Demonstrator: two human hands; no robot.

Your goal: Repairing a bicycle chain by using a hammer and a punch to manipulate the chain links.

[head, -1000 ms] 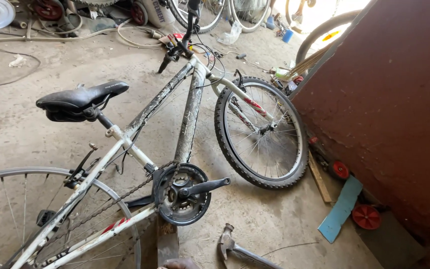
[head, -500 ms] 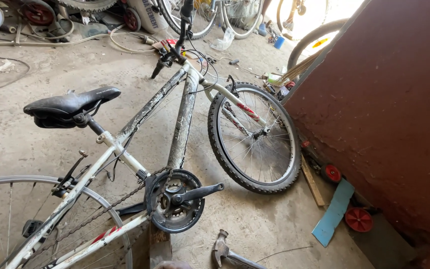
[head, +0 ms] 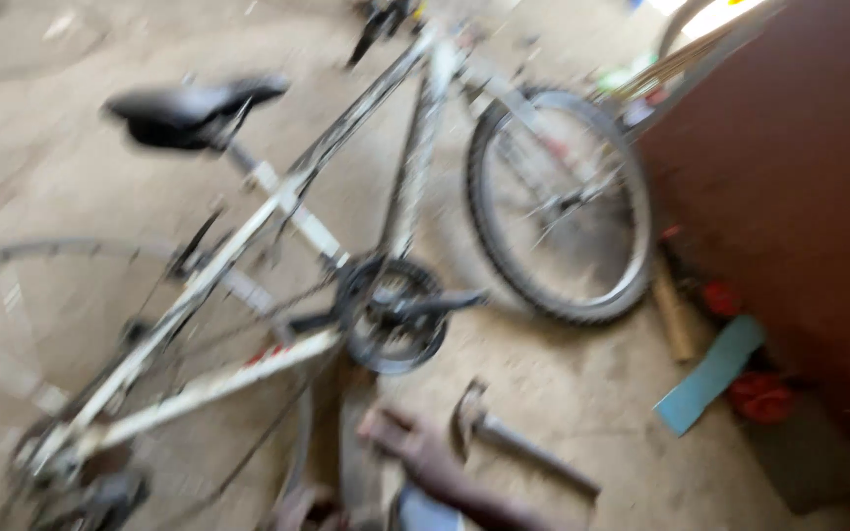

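Fingers cannot be told apart: what looks like the right hand (head: 395,438) is a brownish smear rising from the bottom edge, and whether they are spread, pressed together or pinching anything cannot be told. Well above and to the left of them the white bicycle (head: 287,197) fills most of the view. It stands upright on a dusty concrete floor (head: 71,177), its frame dirty and scuffed. Its front wheel (head: 568,202) is up and to the right of the fingers, turned sideways, and part of the rear wheel (head: 51,244) is far out to their left. The black saddle (head: 189,108) sits high above them to the left, and the black crankset (head: 391,315), with one pedal arm pointing right, is just above them. A hammer (head: 518,452) lies on the floor just to the right of the fingers, head up and handle running down to the right; whether they touch it cannot be told. Farther right lie a blue board (head: 710,374) and a dark red wall (head: 799,197). Compared with half a second ago, the view is heavily blurred and has dropped, so the handlebars and clutter behind are cut off, the hammer shows whole, and the hand has come into sight.
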